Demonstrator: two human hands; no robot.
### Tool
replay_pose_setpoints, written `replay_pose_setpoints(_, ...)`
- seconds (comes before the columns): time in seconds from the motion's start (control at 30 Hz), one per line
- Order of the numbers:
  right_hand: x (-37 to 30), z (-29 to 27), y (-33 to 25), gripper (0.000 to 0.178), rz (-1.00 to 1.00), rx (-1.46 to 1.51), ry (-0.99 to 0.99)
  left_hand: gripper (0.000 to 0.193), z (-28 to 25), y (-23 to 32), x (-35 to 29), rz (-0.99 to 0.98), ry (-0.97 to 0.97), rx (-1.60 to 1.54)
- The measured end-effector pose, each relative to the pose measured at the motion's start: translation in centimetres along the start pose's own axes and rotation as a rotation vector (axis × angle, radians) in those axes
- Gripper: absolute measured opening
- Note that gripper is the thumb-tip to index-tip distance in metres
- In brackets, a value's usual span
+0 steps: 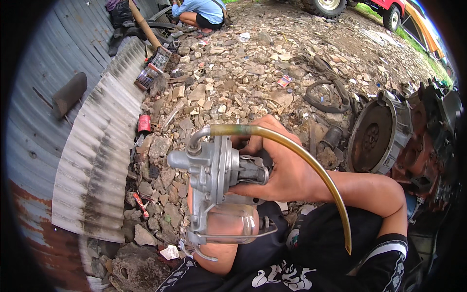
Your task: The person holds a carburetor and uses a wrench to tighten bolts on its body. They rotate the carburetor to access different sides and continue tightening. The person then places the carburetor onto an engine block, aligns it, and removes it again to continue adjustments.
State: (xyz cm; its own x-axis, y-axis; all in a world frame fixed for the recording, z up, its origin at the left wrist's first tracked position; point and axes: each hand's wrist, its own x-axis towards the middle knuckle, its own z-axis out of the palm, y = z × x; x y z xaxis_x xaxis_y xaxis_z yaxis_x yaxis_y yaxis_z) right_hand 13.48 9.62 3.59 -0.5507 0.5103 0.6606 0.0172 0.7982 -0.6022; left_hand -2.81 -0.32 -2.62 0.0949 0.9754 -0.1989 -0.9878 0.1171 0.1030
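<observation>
A grey metal fuel pump (224,165) with a clear glass bowl (231,221) is held up close in front of me. My right hand (287,160) is closed round its far side from the right, near the lever end. A curved, amber-tinted hose (311,160) is fitted on the pump's upper elbow; it arches over my right hand and hangs down free at the right. My left forearm (221,258) rises behind the pump, its skin showing through the bowl. The pump hides my left hand, so its fingers cannot be made out.
Rubble (219,92) covers the ground. Corrugated sheets (92,151) stand at the left, near a red can (144,123). Engine parts with a round flywheel (372,134) lie at the right, beside a black rubber loop (331,97). Someone in light blue (200,10) crouches far off; a red vehicle (389,5) is parked behind.
</observation>
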Motion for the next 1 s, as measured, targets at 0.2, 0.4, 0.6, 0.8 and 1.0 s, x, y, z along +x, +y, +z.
replay_pose_setpoints(0.2, 0.1, -0.5, 0.5, 0.064, -0.184, 0.059, -0.017, 0.043, -1.9, 0.5, -0.6, 0.019, 0.108, 0.079)
replay_pose_setpoints(0.4, 0.0, -0.4, -0.5, 0.055, -0.156, 0.007, -0.016, 0.042, -2.7, 1.4, -1.3, 0.037, 0.166, 0.142)
replay_pose_setpoints(0.6, -0.1, -0.1, -0.1, 0.05, -0.141, 0.039, -0.016, 0.041, -0.3, -0.3, -0.3, 0.198, 0.192, 0.171)
replay_pose_setpoints(0.8, -1.2, -1.5, 0.9, 0.056, -0.085, 0.045, -0.167, 0.044, 3.1, -2.0, -1.3, 0.186, 0.008, 0.104)
replay_pose_setpoints(1.0, -1.4, -0.7, -0.6, 0.059, 0.009, -0.151, -0.017, 0.045, 5.8, -3.8, -2.3, 0.338, 0.036, 0.459)
